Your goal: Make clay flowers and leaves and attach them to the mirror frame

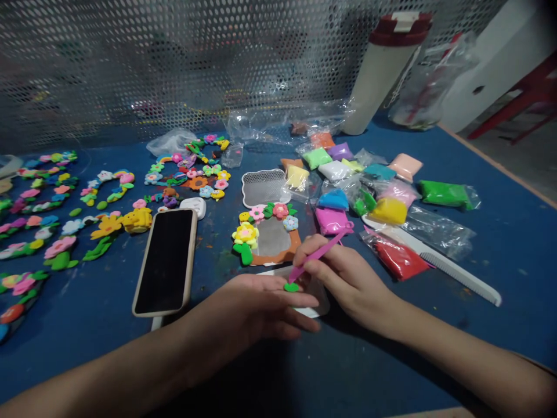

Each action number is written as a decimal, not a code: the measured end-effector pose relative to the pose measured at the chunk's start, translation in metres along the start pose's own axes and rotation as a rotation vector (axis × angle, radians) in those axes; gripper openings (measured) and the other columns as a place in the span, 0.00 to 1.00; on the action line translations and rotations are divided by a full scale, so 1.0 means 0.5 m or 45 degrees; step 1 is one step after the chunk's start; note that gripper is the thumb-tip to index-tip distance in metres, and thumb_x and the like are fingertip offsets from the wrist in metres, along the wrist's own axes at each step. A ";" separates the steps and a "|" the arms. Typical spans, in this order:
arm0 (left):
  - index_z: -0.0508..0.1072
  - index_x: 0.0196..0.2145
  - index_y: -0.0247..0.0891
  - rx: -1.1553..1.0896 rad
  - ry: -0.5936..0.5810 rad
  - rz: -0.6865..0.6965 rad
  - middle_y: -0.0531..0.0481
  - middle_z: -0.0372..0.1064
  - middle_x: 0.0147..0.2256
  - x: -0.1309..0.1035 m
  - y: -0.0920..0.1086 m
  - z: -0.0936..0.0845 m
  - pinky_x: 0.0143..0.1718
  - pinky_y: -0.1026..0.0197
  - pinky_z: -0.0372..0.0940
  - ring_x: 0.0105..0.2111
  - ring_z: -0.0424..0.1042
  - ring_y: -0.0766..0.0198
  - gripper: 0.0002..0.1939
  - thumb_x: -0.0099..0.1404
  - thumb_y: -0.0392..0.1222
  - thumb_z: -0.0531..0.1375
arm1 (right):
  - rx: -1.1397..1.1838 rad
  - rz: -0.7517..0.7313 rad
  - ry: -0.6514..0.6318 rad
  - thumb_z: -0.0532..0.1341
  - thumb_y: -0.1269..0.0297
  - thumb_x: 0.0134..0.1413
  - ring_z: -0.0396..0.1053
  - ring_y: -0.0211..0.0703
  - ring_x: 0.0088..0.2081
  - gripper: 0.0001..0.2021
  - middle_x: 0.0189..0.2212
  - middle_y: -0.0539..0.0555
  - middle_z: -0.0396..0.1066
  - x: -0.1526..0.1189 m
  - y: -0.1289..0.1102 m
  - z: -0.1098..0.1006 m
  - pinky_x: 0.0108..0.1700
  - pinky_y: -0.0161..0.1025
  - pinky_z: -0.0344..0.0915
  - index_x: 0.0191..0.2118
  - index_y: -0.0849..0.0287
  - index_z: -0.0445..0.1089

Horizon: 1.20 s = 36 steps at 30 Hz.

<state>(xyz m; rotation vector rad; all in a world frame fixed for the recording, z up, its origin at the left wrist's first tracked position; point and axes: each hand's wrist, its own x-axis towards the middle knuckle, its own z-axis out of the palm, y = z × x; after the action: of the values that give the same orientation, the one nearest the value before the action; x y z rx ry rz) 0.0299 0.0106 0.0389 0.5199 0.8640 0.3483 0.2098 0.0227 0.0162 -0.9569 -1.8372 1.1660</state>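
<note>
My left hand (265, 305) is palm up with its fingers stretched out. A small green piece of clay (291, 287) lies on those fingers. In my right hand (343, 276) is a pink plastic clay tool (319, 253), slanted down so that its tip meets the green piece or sits right at it. Just beyond both hands lies a small mirror (272, 235) whose frame is covered with clay flowers, leaves and a brown strip. Partly hidden beneath my hands is a white flat piece (321, 302).
Clay packets (335, 168) in several colours and a white comb (461, 273) lie to the right. A phone (165, 264) and many clay decorations (108, 226) are on the left. Behind stand a second mirror (265, 187), a tumbler (383, 75) and a perforated metal panel (174, 64).
</note>
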 end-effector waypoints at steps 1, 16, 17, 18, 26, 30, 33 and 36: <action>0.79 0.35 0.31 0.017 0.005 -0.011 0.47 0.73 0.30 0.000 -0.001 0.000 0.30 0.74 0.63 0.31 0.73 0.70 0.10 0.58 0.39 0.63 | -0.008 -0.010 -0.024 0.51 0.67 0.64 0.65 0.34 0.31 0.09 0.30 0.49 0.67 0.000 0.000 0.001 0.34 0.30 0.61 0.33 0.58 0.64; 0.78 0.34 0.30 0.035 -0.010 -0.047 0.46 0.75 0.31 0.000 -0.009 -0.003 0.31 0.72 0.65 0.30 0.76 0.66 0.09 0.60 0.37 0.60 | -0.070 -0.135 -0.082 0.52 0.68 0.63 0.66 0.33 0.31 0.06 0.30 0.48 0.67 -0.008 -0.008 0.002 0.34 0.29 0.61 0.35 0.58 0.63; 0.78 0.34 0.30 0.023 -0.013 -0.039 0.46 0.74 0.31 0.000 -0.009 -0.002 0.31 0.71 0.66 0.30 0.76 0.66 0.08 0.60 0.37 0.60 | -0.088 -0.157 -0.105 0.52 0.68 0.63 0.65 0.33 0.32 0.06 0.30 0.48 0.67 -0.008 -0.009 0.001 0.34 0.29 0.61 0.35 0.57 0.63; 0.78 0.34 0.30 0.010 -0.016 -0.032 0.46 0.74 0.32 0.000 -0.010 -0.003 0.32 0.71 0.66 0.31 0.76 0.65 0.08 0.60 0.36 0.60 | -0.103 -0.179 -0.131 0.52 0.69 0.63 0.66 0.33 0.32 0.06 0.30 0.48 0.67 -0.007 -0.010 0.001 0.35 0.30 0.61 0.35 0.57 0.63; 0.78 0.34 0.32 -0.019 -0.049 -0.038 0.48 0.75 0.30 -0.004 -0.013 -0.003 0.32 0.71 0.64 0.31 0.76 0.66 0.07 0.61 0.35 0.59 | -0.215 -0.229 -0.236 0.50 0.70 0.61 0.66 0.37 0.31 0.07 0.29 0.51 0.67 -0.007 -0.012 0.002 0.34 0.33 0.64 0.33 0.57 0.61; 0.78 0.35 0.32 -0.023 -0.061 -0.022 0.50 0.75 0.30 -0.005 -0.014 0.000 0.32 0.71 0.64 0.31 0.76 0.66 0.08 0.62 0.33 0.58 | -0.240 -0.235 -0.248 0.50 0.70 0.61 0.67 0.38 0.31 0.06 0.30 0.52 0.67 -0.008 -0.009 0.001 0.34 0.34 0.64 0.33 0.58 0.62; 0.78 0.33 0.31 -0.052 -0.048 -0.046 0.48 0.75 0.29 -0.002 -0.013 0.002 0.29 0.71 0.64 0.30 0.76 0.66 0.07 0.61 0.32 0.59 | -0.223 -0.234 -0.276 0.50 0.69 0.62 0.67 0.39 0.33 0.06 0.31 0.54 0.68 -0.010 -0.010 0.000 0.37 0.34 0.65 0.34 0.59 0.62; 0.78 0.32 0.32 -0.059 -0.029 -0.040 0.47 0.75 0.29 0.001 -0.014 0.002 0.28 0.71 0.64 0.29 0.76 0.66 0.07 0.62 0.32 0.58 | -0.241 -0.267 -0.283 0.49 0.70 0.62 0.66 0.37 0.33 0.06 0.31 0.53 0.68 -0.011 -0.013 -0.001 0.37 0.34 0.64 0.36 0.59 0.62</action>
<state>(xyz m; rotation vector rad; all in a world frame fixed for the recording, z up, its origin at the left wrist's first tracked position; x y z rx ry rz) 0.0316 0.0047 0.0354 0.4663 0.8395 0.3325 0.2113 0.0159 0.0213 -0.7372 -2.1993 1.0156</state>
